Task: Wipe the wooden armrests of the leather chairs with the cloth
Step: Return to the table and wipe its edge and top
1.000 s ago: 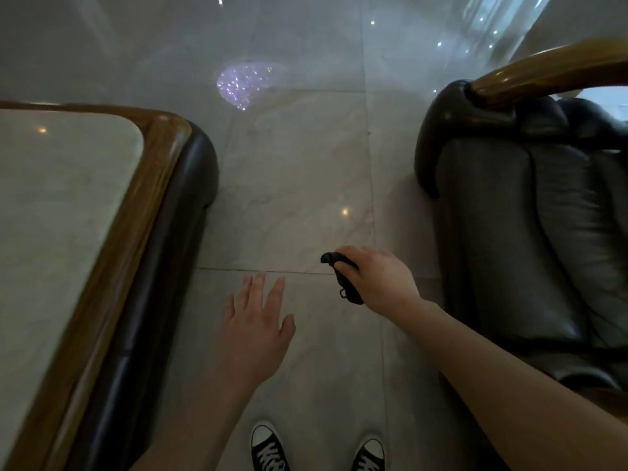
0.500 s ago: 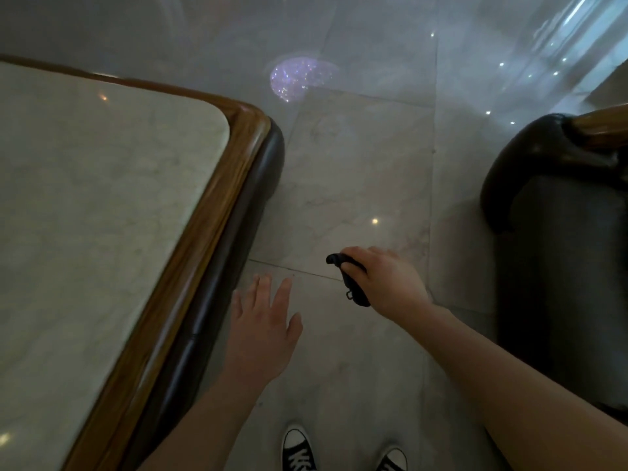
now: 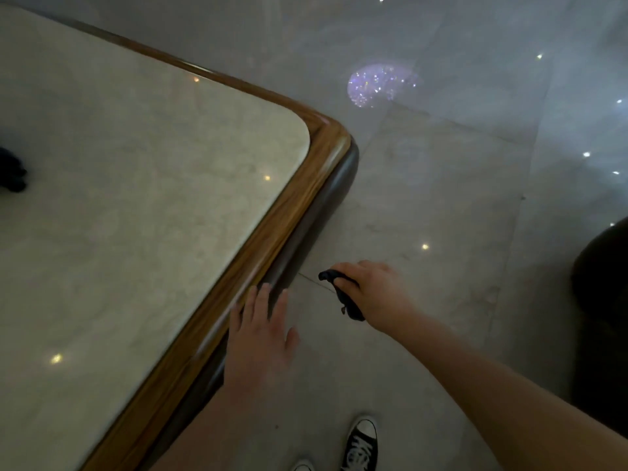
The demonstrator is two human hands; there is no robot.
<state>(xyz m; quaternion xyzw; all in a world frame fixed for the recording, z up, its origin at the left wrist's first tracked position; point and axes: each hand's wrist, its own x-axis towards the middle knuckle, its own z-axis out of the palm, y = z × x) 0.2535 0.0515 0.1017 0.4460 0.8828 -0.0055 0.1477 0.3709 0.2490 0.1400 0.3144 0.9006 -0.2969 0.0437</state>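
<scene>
My right hand (image 3: 373, 290) is closed around a small dark cloth (image 3: 343, 294), held in the air above the floor. My left hand (image 3: 261, 338) is flat with fingers spread and holds nothing; it hovers beside the wooden edge of the table. Only a dark sliver of the leather chair (image 3: 601, 317) shows at the right edge. No wooden armrest is in view.
A marble-topped table with a rounded wooden rim (image 3: 299, 198) fills the left half. A dark object (image 3: 12, 169) lies on it at the far left. Glossy marble floor (image 3: 441, 198) runs between table and chair. My black sneakers (image 3: 360, 443) stand at the bottom.
The view has swung left: the table now fills more of the frame and the chair with its armrest has slid almost out at the right. Both hands keep their pose.
</scene>
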